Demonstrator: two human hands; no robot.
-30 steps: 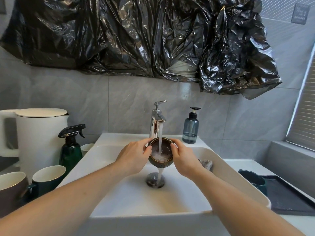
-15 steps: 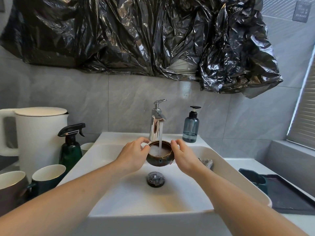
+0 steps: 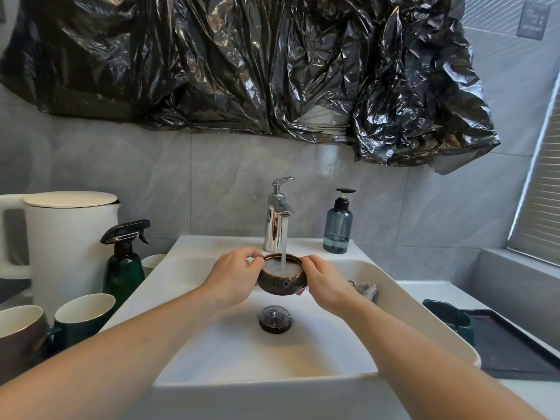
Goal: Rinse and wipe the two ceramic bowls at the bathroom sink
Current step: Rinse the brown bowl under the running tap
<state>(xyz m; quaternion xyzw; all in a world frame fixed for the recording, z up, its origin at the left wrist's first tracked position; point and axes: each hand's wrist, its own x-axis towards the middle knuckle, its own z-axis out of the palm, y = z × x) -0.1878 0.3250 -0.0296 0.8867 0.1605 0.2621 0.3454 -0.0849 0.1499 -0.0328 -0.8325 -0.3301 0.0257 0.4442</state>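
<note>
One brown glazed ceramic bowl (image 3: 280, 281) is on record, held level over the white basin (image 3: 303, 353), directly under the faucet (image 3: 277, 216) and above the drain stopper (image 3: 275, 319). Our left hand (image 3: 231, 278) grasps its left side with thumb and fingers curled over the rim; our right hand (image 3: 325, 286) grasps the right side likewise. A second earlier we had the bowl tipped and pouring toward the drain; it now sits upright and is full of frothy water to the brim, so we judge this a repeat fill in the rinse of the first bowl, with wiping not yet begun. One stream of water (image 3: 284, 244) falls into it. We cannot identify the second bowl with certainty. Outward count: one blue-grey soap pump bottle (image 3: 338, 225) right of the faucet; one grey cloth or sponge (image 3: 365, 291) on the basin's right edge; one green spray bottle (image 3: 125, 259), one white kettle (image 3: 65, 241), two mugs (image 3: 83, 313) plus one small cup (image 3: 153, 263) to the left; one dark tray (image 3: 509, 347) carrying one dark green vessel (image 3: 447, 313) to the right; one black plastic sheet (image 3: 242, 62) on the wall above.
</note>
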